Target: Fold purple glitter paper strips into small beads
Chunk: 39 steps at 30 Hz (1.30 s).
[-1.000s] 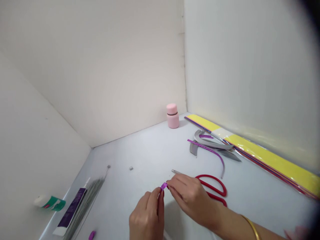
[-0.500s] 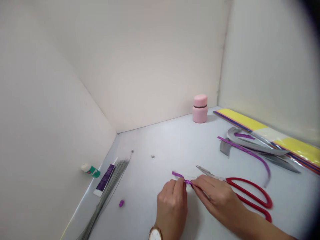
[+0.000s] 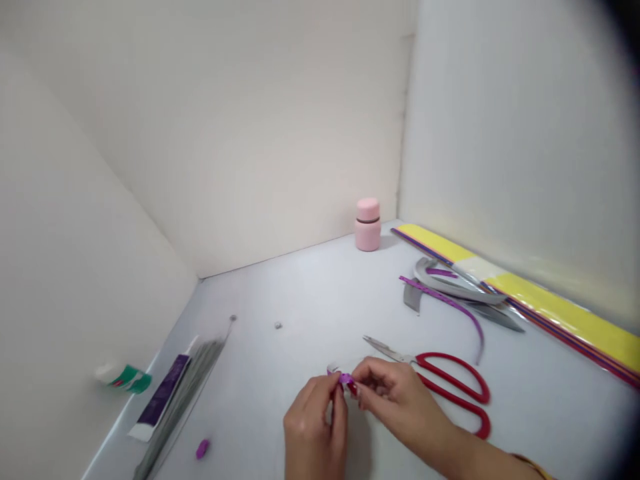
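A small purple strip [image 3: 346, 379] is pinched between both hands, low in the centre of the head view. My left hand [image 3: 315, 420] has thumb and fingertips closed on its left part. From the right, my right hand [image 3: 400, 400] grips the other end between thumb and index finger. Red-handled scissors [image 3: 453, 395] lie beside and behind my right hand, blades pointing left. A longer curved purple strip [image 3: 450, 302] rests further back on the right, over grey strips [image 3: 453, 289]. How the small strip is folded is hidden by the fingertips.
At left lie a bundle of thin grey wires [image 3: 185, 403], a purple tube [image 3: 164, 393], a green-and-white bottle [image 3: 125, 378] and a purple lump [image 3: 202, 449]. A pink jar [image 3: 368, 227] stands at the back. Yellow packets [image 3: 530, 293] line the right wall.
The whole view has shifted, so the table things appear further left. The strip's free left end is now shorter and curled near my fingertips, and my right hand's fingers are more bent.
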Motion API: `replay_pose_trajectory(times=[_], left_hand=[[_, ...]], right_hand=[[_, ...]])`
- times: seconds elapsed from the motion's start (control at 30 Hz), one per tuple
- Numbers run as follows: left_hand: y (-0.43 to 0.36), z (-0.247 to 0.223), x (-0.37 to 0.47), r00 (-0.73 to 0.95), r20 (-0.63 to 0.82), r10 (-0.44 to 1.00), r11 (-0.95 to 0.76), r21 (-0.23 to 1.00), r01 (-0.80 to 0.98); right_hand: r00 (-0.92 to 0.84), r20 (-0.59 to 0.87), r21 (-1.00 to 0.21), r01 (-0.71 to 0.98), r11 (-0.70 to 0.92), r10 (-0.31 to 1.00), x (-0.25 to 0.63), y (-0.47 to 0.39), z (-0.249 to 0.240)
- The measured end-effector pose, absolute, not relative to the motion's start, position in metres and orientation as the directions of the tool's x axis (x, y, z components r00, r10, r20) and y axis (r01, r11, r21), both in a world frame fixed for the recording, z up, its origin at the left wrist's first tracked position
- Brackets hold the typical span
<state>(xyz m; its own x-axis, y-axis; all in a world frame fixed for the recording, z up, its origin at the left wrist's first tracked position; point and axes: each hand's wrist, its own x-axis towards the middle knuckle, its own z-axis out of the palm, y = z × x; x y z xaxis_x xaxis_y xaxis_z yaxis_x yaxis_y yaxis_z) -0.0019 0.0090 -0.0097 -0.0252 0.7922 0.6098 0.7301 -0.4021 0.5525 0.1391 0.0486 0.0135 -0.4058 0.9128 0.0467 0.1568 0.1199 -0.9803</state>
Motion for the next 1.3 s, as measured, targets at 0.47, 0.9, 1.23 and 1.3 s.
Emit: replay_pose_trajectory(times=[0.47,0.9,1.23,1.3], left_hand=[[0.010,-0.004,0.010,-0.190,-0.349,0.918,0.255,0.884,-0.392],[0.009,-0.012,0.014,-0.205,-0.344,0.916,0.239,0.880,-0.410],[0.010,-0.010,0.006,-0.400,-0.317,0.860,0.166,0.915,-0.367],[0.011,-0.009,0.006,-0.413,-0.326,0.850,0.169,0.913,-0.372]], right_hand=[[-0.375,-0.130,-0.943,-0.239,-0.231,0.918,0.134,0.047,0.014],[-0.276,0.024,-0.988,0.140,0.065,0.961,0.139,0.047,0.008],[-0.496,0.028,-0.952,0.253,0.175,0.868,0.139,0.049,0.010],[-0.489,0.032,-0.947,0.265,0.183,0.872,0.140,0.050,0.009]])
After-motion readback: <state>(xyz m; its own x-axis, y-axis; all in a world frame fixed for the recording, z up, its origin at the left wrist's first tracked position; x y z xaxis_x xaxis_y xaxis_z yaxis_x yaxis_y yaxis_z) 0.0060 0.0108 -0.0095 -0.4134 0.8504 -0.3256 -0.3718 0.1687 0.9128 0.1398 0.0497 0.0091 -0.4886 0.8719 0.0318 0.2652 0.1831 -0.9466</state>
